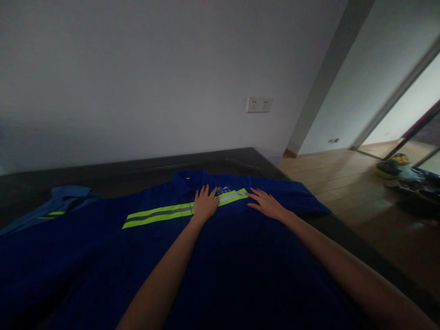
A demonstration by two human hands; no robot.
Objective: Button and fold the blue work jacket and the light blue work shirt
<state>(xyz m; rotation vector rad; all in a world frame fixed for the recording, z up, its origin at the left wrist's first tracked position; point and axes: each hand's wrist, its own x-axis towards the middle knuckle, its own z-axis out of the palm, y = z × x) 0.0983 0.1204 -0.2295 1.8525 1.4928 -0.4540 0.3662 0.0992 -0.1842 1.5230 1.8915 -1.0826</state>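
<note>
The fingers [202, 191] on both my hands lie loosely spread, gripping nothing: left hand [205, 206] on the jacket's [137, 256] stripe [158, 217], right hand [268, 205] at its end. I have the jacket front-up on the table [237, 158], collar [178, 182] toward the far edge. Spreading looks mostly done; darkness hides what's left nearer me. Chest print [224, 189] and collar label [187, 178] are too small to read.

Spread wide across the dark tabletop [237, 157] lies a blue collared work jacket [158, 245], a lighter-blue striped garment [72, 195] at far left!
</note>
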